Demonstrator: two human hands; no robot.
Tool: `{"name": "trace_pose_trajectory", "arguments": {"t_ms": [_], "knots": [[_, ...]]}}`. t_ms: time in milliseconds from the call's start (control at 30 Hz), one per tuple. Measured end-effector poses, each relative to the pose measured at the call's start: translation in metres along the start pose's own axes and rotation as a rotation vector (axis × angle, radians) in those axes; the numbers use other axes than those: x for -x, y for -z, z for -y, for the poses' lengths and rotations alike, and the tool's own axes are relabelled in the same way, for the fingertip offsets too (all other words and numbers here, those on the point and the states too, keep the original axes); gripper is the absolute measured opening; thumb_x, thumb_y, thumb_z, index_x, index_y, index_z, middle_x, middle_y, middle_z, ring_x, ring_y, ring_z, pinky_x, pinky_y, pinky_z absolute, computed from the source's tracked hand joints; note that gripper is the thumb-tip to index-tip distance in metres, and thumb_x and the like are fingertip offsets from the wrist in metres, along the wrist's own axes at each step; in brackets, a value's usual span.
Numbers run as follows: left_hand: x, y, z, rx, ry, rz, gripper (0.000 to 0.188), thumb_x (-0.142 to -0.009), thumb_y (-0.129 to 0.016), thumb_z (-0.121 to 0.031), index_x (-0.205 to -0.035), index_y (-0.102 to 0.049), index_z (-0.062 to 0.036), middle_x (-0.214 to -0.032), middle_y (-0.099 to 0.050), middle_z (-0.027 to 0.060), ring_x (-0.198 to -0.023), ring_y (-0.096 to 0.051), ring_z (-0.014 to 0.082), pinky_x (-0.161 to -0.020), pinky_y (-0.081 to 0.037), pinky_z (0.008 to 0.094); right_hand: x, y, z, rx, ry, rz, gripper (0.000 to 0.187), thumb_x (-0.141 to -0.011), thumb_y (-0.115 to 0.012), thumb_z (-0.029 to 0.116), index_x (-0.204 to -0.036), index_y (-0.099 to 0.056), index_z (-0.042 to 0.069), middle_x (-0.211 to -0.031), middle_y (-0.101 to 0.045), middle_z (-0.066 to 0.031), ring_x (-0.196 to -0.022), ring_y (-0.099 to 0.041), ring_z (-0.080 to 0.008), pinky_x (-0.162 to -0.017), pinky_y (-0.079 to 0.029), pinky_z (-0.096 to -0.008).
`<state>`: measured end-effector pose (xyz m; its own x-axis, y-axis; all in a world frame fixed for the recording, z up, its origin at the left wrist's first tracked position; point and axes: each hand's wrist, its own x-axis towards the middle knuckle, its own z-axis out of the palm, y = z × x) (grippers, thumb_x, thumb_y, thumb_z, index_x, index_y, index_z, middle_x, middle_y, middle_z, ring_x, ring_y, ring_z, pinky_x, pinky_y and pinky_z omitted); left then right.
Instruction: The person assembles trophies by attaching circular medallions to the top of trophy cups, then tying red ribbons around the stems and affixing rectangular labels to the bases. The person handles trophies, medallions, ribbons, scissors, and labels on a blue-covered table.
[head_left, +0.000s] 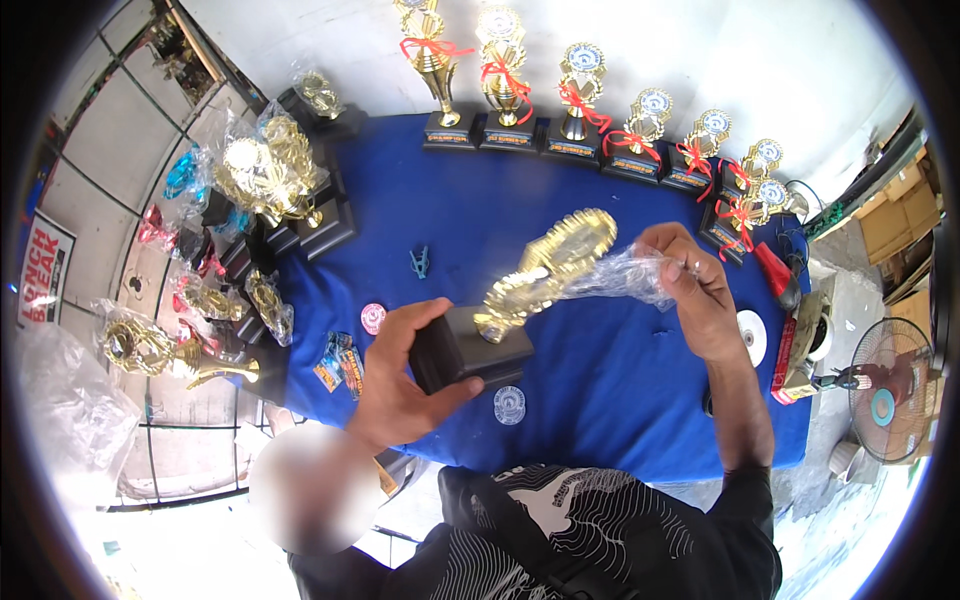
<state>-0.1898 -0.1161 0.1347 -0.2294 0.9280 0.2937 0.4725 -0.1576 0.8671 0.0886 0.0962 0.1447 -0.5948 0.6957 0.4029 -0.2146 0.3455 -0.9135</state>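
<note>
My left hand (405, 385) is wrapped round the black block base of a gold trophy (545, 265), which tilts up and to the right above the table. My right hand (700, 295) pinches a crumpled clear plastic bag (625, 275). The bag stretches from those fingers to the trophy's gold upper part; whether it still covers any of it I cannot tell. Beneath the trophy base, a round silver-grey sticker (509, 405) lies on the blue tablecloth (620, 400). A round pink sticker (373, 318) and several small printed labels (340, 365) lie beside my left hand.
Several gold trophies with red ribbons (573, 100) line the far edge. At the left stand plastic-wrapped trophies (265, 170). A teal clip (419, 262) lies mid-table. A red tool (775, 268), a white roll (750, 338) and a fan (890, 390) are at the right.
</note>
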Motion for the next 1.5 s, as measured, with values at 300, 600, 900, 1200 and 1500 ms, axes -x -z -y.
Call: {"name": "trace_pose_trajectory", "arguments": {"t_ms": [300, 600, 900, 1200, 1500], "knots": [[0.001, -0.015, -0.008, 0.145, 0.098, 0.062, 0.079, -0.069, -0.095, -0.016, -0.136, -0.058, 0.0022, -0.114, -0.066, 0.0158, -0.103, -0.067, 0.0246, -0.09, -0.054, 0.0369, -0.008, -0.023, -0.012, -0.907, -0.112, -0.177, 0.026, -0.112, -0.048, 0.032, -0.104, -0.058, 0.009, -0.103, -0.068, -0.0102, -0.1, -0.066, -0.0213, -0.093, -0.053, -0.0381], [0.002, -0.034, -0.014, -0.164, 0.001, -0.062, 0.072, -0.064, -0.094, -0.015, -0.125, -0.06, 0.0035, -0.107, -0.066, 0.0153, -0.094, -0.065, 0.0251, -0.083, -0.051, 0.0361, 0.016, -0.072, -0.019, -0.149, 0.166, -0.288, 0.026, -0.111, -0.05, 0.025, -0.094, -0.053, 0.006, -0.087, -0.06, -0.0035, -0.081, -0.053, -0.0085, -0.073, -0.044, -0.0264], [0.006, -0.018, -0.011, 0.508, 0.463, 0.092, 0.074, -0.063, -0.092, -0.011, -0.129, -0.061, 0.0024, -0.104, -0.063, 0.0091, -0.096, -0.063, 0.0185, -0.086, -0.051, 0.0321, 0.024, -0.048, -0.039, -0.208, 0.159, -0.306, 0.014, -0.108, -0.056, 0.014, -0.098, -0.048, 0.007, -0.073, -0.047, 0.0028, -0.069, -0.038, -0.0022, -0.061, -0.035, -0.0222], [0.007, -0.024, -0.017, -0.367, -0.087, -0.101, 0.074, -0.064, -0.089, -0.006, -0.131, -0.058, 0.0024, -0.113, -0.062, 0.0121, -0.1, -0.063, 0.0196, -0.088, -0.051, 0.0345, 0.044, -0.101, -0.016, 0.234, -0.073, 0.012, 0.019, -0.096, -0.072, 0.005, -0.111, -0.061, 0.001, -0.072, -0.062, -0.006, -0.055, -0.054, -0.0111, -0.051, -0.041, -0.0273], [0.009, -0.052, -0.027, -0.376, -0.175, -0.231, 0.069, -0.059, -0.09, -0.014, -0.121, -0.063, 0.0016, -0.106, -0.066, 0.0158, -0.094, -0.063, 0.0346, -0.082, -0.052, 0.0441, 0.04, -0.112, -0.016, 0.311, 0.197, -0.106, 0.027, -0.086, -0.076, -0.006, -0.108, -0.072, 0.007, -0.106, -0.058, -0.009, -0.08, -0.062, -0.0194, -0.067, -0.05, -0.0309]]}}
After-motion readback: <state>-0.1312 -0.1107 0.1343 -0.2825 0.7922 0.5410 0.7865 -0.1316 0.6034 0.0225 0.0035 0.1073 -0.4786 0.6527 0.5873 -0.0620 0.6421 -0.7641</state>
